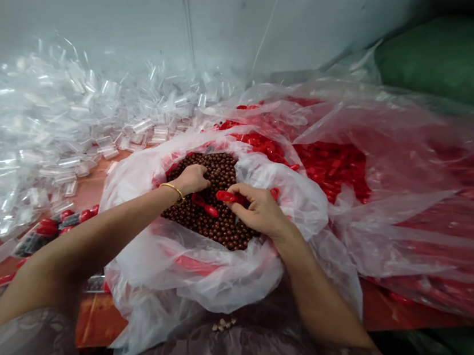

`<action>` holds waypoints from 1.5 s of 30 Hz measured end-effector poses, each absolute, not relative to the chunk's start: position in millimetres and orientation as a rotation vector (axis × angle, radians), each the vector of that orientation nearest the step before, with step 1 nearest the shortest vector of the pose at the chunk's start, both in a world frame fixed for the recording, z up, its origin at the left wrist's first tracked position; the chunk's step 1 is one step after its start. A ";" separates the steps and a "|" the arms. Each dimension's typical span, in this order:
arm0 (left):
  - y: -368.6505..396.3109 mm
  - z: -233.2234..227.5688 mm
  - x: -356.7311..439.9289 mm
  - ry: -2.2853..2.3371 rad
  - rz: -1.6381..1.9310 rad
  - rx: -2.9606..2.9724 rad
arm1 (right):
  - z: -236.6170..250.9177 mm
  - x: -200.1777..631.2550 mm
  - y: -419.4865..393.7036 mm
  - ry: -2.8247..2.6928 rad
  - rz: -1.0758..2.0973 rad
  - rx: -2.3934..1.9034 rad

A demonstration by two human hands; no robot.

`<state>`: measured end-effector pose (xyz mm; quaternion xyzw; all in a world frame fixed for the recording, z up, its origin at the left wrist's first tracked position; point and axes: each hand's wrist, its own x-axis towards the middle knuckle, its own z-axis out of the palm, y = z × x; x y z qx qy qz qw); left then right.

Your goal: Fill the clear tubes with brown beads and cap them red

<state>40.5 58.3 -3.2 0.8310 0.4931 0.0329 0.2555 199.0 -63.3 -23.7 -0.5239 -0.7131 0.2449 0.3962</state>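
Observation:
Small round brown balls (226, 233) fill a white plastic bag (143, 258) whose mouth is rolled wide open in front of me. My left hand (194, 178), with a gold bangle at the wrist, is over the far part of the balls. Its fingers are curled together, and what they hold, if anything, is hidden. Between thumb and fingers my right hand (262, 206) grips a red plastic piece (225, 196) above the right side of the balls. Another red plastic piece (210, 210) lies on the balls between my hands.
Clear plastic tubes (59, 136) are heaped at the back left of the red-brown table (103, 318). Filled tubes with red ends (48, 228) lie left of the bag. To the right, a large clear bag (420, 195) holds many red pieces (335, 168). Behind it is a green sack (439, 66).

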 end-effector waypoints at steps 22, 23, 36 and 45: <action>-9.7 1.6 -3.7 0.530 0.855 1.294 | -22.5 193.5 -63.3 -1.288 0.537 -1.289; -11.9 0.7 -4.2 0.535 0.868 1.298 | -21.1 192.7 -64.6 -1.250 0.597 -1.299; -39.0 -21.1 -11.8 0.558 0.741 1.289 | -10.9 164.4 -70.7 -1.443 0.842 -1.260; -42.2 -18.0 -15.8 0.614 0.728 1.332 | -4.4 170.7 -74.7 -1.830 0.814 -1.372</action>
